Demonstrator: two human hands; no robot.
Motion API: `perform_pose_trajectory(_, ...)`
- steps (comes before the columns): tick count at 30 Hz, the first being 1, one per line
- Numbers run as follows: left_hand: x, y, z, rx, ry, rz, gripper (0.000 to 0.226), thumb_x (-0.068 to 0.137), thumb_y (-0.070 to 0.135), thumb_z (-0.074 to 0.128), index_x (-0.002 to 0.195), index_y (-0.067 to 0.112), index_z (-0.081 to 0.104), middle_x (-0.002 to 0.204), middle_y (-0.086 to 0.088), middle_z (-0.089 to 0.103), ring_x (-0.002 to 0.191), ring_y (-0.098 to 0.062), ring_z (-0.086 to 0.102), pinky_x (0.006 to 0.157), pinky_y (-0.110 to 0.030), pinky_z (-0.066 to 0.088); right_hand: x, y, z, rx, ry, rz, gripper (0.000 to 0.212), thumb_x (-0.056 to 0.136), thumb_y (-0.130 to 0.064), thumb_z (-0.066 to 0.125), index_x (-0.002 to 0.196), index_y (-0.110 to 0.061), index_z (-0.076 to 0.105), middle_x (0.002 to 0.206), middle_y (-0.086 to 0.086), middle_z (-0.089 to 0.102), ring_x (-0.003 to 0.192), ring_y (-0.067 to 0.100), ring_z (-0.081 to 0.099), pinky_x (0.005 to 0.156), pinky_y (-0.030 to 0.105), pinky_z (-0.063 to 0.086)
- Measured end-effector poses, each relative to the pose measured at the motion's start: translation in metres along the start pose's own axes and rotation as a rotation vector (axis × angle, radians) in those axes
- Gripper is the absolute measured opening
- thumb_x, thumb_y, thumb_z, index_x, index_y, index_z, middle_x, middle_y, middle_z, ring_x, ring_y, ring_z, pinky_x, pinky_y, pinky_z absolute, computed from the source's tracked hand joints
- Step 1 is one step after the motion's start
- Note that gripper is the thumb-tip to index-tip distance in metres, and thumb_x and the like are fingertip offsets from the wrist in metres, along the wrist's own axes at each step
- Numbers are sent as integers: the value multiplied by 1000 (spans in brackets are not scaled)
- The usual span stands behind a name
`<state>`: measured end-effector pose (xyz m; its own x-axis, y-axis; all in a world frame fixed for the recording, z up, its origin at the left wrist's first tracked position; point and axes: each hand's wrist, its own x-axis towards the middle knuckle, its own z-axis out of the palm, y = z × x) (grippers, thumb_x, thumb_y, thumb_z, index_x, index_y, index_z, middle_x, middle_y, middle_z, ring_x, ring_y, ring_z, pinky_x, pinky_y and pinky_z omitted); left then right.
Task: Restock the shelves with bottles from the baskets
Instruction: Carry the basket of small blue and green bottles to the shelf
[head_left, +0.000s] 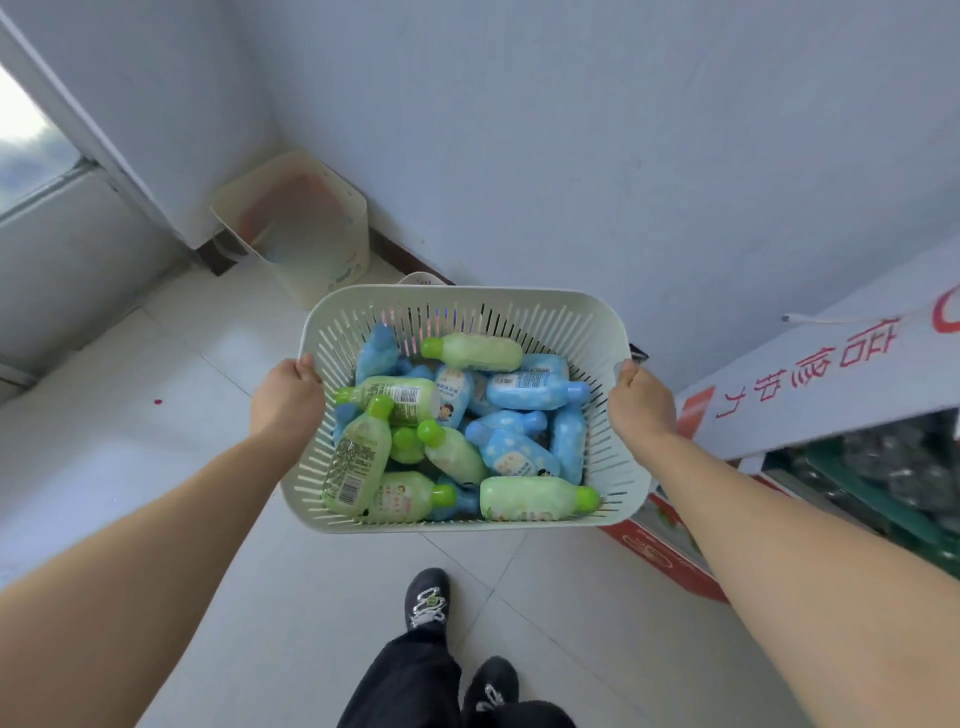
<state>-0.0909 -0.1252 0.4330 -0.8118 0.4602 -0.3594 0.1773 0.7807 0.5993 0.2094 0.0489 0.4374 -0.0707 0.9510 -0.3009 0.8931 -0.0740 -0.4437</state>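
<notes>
I carry a white slotted plastic basket (519, 306) in front of me, above the tiled floor. My left hand (287, 397) grips its left rim and my right hand (641, 397) grips its right rim. Several bottles lie jumbled inside: green ones with bright green caps (535, 498) and blue ones with blue caps (535, 388). One green bottle (358, 452) leans against the left wall with its printed label showing. No shelf is in sight.
A cream waste bin (306, 228) stands in the corner by the wall. Part of another white basket (423, 279) peeks out behind the carried one. On the right sit a white cardboard box with red print (831, 379) and red cartons (670, 558). My black shoes (428, 597) are below.
</notes>
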Motion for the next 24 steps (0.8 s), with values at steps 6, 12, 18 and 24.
perform_pose_trajectory(6, -49, -3, -18, -3, -11, 37, 46, 102, 36, 27, 89, 5, 58, 78, -11, 54, 73, -30, 52, 70, -38, 44, -54, 22, -32, 1, 18, 18, 49, 104, -28, 15, 112, 2, 53, 117, 23, 56, 110, 35, 52, 85, 32, 35)
perform_pose_trajectory(12, -92, -3, -28, 26, -62, 82, 50, 102, 38, 27, 91, 1, 59, 74, -12, 53, 66, -27, 49, 66, -36, 41, -110, 51, -58, 24, 36, 112, 45, 103, -26, 18, 115, 1, 53, 122, 24, 55, 111, 36, 52, 81, 32, 37)
perform_pose_trajectory(18, -123, 3, -16, 76, -161, 150, 50, 101, 41, 27, 90, 3, 59, 78, -14, 56, 67, -28, 51, 66, -37, 44, -160, 96, -70, 11, 93, 218, 42, 102, -24, 20, 110, -1, 55, 115, 21, 58, 91, 29, 50, 74, 32, 35)
perform_pose_trajectory(24, -168, 28, 13, 107, -259, 257, 44, 101, 32, 30, 88, 2, 59, 82, -17, 56, 67, -27, 49, 67, -41, 47, -213, 160, -87, 30, 146, 327, 38, 102, -20, 19, 100, -3, 52, 104, 22, 56, 86, 27, 47, 72, 31, 34)
